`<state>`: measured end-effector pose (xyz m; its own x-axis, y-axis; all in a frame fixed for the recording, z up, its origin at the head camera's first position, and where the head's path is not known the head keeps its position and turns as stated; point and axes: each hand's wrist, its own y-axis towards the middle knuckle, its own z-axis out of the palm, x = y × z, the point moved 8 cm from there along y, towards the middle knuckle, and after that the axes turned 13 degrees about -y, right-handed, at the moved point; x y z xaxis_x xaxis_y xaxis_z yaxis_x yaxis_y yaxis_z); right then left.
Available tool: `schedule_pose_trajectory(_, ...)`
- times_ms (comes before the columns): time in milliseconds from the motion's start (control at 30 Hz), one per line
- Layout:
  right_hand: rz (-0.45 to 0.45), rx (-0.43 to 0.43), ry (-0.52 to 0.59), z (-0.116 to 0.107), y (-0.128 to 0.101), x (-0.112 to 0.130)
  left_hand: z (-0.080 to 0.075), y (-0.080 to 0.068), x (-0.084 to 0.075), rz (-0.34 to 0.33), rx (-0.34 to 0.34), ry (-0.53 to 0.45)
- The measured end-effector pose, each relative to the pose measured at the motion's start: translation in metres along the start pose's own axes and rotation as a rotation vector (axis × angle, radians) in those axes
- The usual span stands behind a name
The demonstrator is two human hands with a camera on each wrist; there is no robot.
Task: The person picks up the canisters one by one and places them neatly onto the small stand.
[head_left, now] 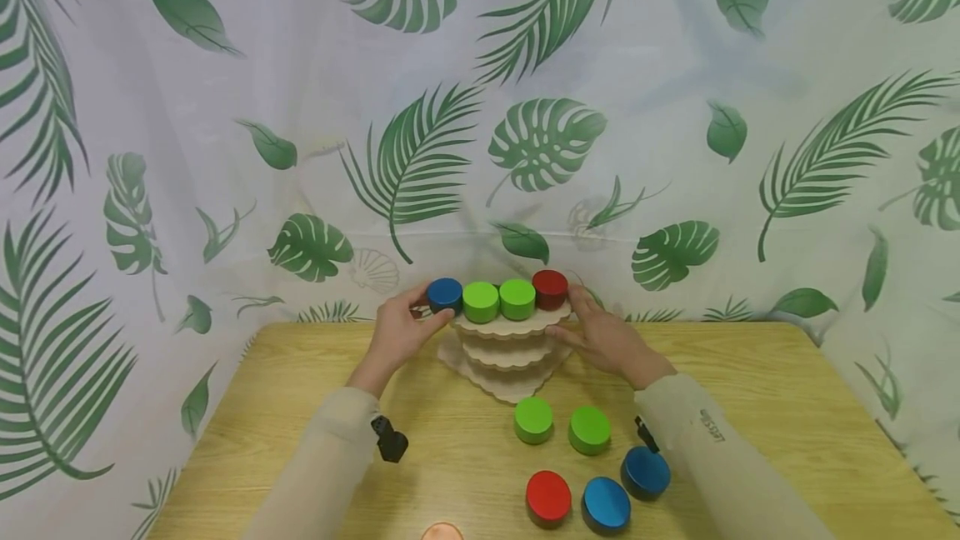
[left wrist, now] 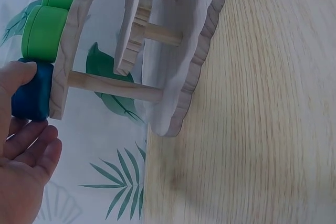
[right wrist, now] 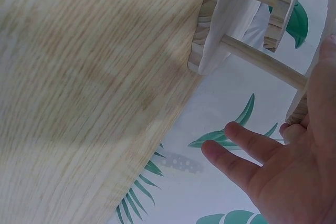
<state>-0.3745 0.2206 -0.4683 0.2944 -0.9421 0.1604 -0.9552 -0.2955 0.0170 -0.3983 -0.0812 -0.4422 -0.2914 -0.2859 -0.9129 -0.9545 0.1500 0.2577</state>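
A wooden tiered stand (head_left: 508,357) with scalloped edges and round posts stands at the table's back edge. Its top shelf bears a row: a blue round block (head_left: 446,297), two green round blocks (head_left: 481,302) and a dark red round block (head_left: 551,290). At the row's left end my left hand (head_left: 402,332) pinches the blue block, thumb on the near side, fingers behind and below, as the left wrist view (left wrist: 26,156) also shows. My right hand (head_left: 603,338) grips the top shelf's right end beside the red block; two fingers (right wrist: 231,163) stretch free in the right wrist view.
In front of the stand on the wooden table (head_left: 300,407) lie two green blocks (head_left: 533,420), a red block (head_left: 548,499) and two blue blocks (head_left: 606,505). An orange round piece (head_left: 442,532) shows at the bottom edge. A leaf-patterned curtain (head_left: 450,215) hangs close behind.
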Motion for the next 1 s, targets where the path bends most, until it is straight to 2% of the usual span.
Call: schedule_pose_trajectory(1000, -0.014, -0.023, -0.017, -0.0013, 0.0, 0.0018, 0.0066, 0.0065, 0.005, -0.035, 0.044, -0.024)
